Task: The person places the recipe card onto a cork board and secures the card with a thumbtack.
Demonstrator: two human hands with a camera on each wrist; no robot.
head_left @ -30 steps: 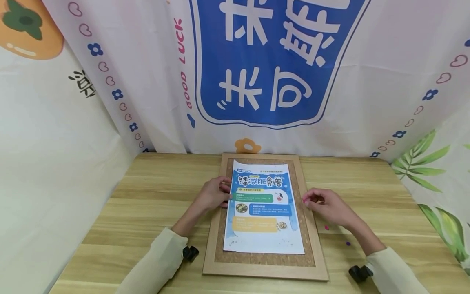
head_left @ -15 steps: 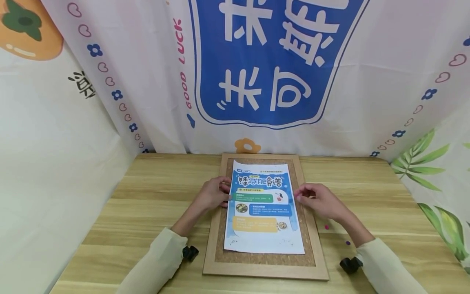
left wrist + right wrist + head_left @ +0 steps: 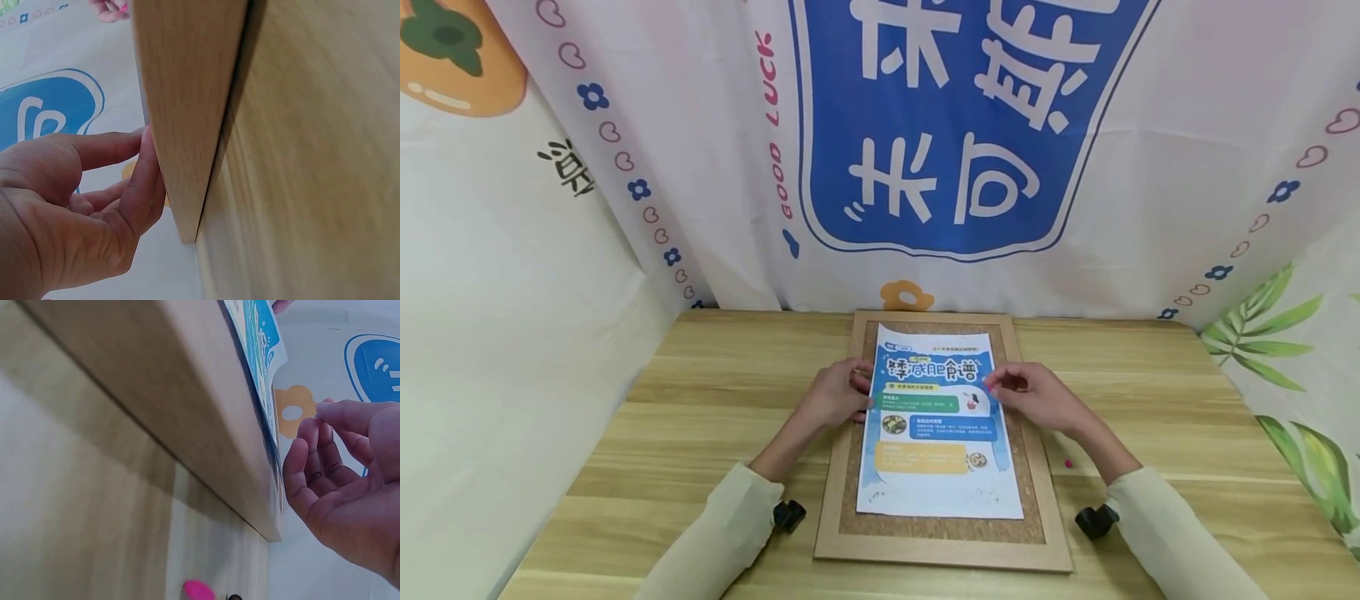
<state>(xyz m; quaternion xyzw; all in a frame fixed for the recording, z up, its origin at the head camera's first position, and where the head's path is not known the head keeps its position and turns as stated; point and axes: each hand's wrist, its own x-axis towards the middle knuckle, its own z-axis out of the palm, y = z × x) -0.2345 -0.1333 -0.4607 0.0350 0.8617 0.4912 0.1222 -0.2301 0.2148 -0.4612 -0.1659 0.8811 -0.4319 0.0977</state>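
On a wood-framed cork board (image 3: 943,552) lies a printed paper poster (image 3: 940,492) with blue, green and yellow text panels. My left hand (image 3: 837,392) pinches the poster's left edge between thumb and fingers; in the left wrist view, the board's frame partly hides the fingertips. My right hand (image 3: 1033,396) holds a small pink pushpin (image 3: 988,385) between thumb and fingertips, over the poster's upper right edge. From the right wrist view, the hand (image 3: 350,475) is seen just above the board, its pin hidden by the fingers.
A second pink pushpin (image 3: 1069,464) lies on the wooden table (image 3: 700,400) right of the board. Beside it, a dark round item (image 3: 234,597) shows at the edge of the right wrist view. A printed cloth (image 3: 722,167) hangs behind the table.
My right hand has moved left and slightly up, from the board's right frame to the poster's right edge, carrying the pink pushpin. The left hand and poster have stayed put.
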